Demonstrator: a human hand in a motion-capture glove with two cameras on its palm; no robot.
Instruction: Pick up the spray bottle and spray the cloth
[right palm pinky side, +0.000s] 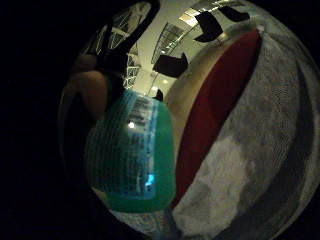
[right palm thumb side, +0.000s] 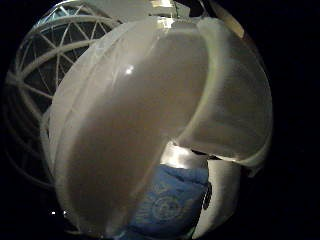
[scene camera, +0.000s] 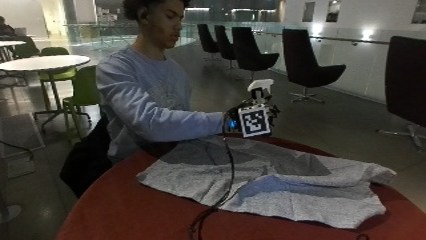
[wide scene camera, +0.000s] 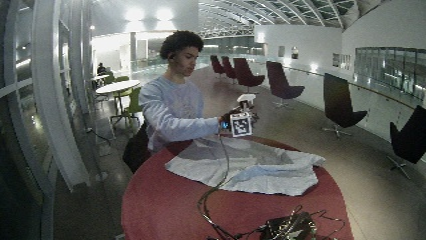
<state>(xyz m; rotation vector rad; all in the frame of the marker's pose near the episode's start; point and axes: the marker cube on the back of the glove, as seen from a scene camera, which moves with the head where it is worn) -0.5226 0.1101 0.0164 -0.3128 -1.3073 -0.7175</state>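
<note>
Dim hall with black swivel chairs along a railing fills the outside view behind a round red table. On it I see a grey cloth spread flat. The seated person's gloved right hand is raised above the cloth's near edge, fingers wrapped round a spray bottle held upright, its white trigger head showing above the hand.

From the wider outside view I read the same: the right hand grasps the spray bottle over the cloth, which covers the middle of the table; a tangle of cables sits at the table's front edge.

On the little-finger-side palm camera I get the spray bottle's green body and printed label close up, with cloth and table beyond it.

On the thumb-side palm camera, the spray bottle's white head fills most of the frame, with a blue label patch beside it.
</note>
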